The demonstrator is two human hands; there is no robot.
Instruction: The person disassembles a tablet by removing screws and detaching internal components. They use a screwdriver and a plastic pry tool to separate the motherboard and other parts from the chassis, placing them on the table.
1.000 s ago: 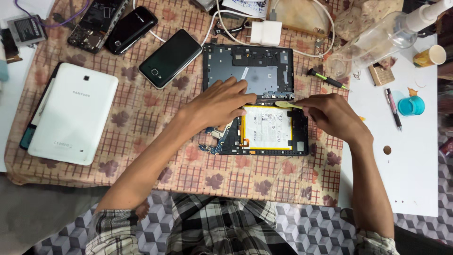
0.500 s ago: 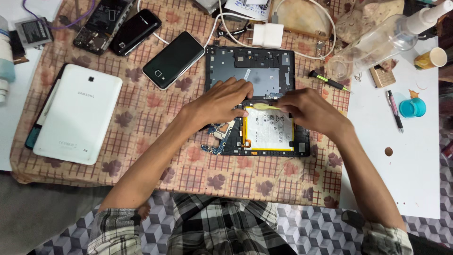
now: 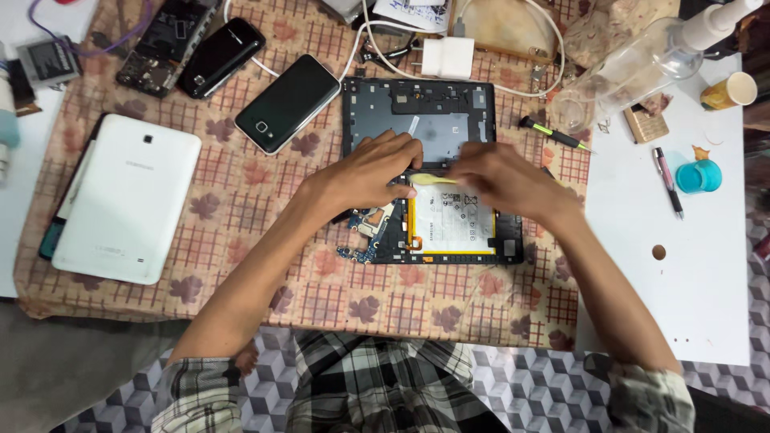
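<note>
So there's an opened-up tablet (image 3: 433, 184) lying flat in the middle of the patterned cloth (image 3: 241, 184), back cover off, white battery pack (image 3: 449, 224) with a yellow edge showing in the lower half. The left hand (image 3: 370, 170) lies flat on the frame at about 10 o'clock from the battery, fingers spread and pressing down, not gripping anything. The right hand (image 3: 501, 180) sits at the battery's 1 o'clock corner, curled around a thin yellowish pry stick (image 3: 433, 180) that runs along the battery's top edge. My guess is that battery is light but soft and bendy, easy to crease or puncture, so you'd want to work from the edges and never the middle. The little circuit board (image 3: 367, 232) poking out at 9 o'clock looks fragile too. Around it: a white tablet (image 3: 124, 196) far off at 9 o'clock, a black phone (image 3: 289, 103) at 11, a screwdriver (image 3: 553, 134) and clear bottle (image 3: 622, 72) at 2.
</note>
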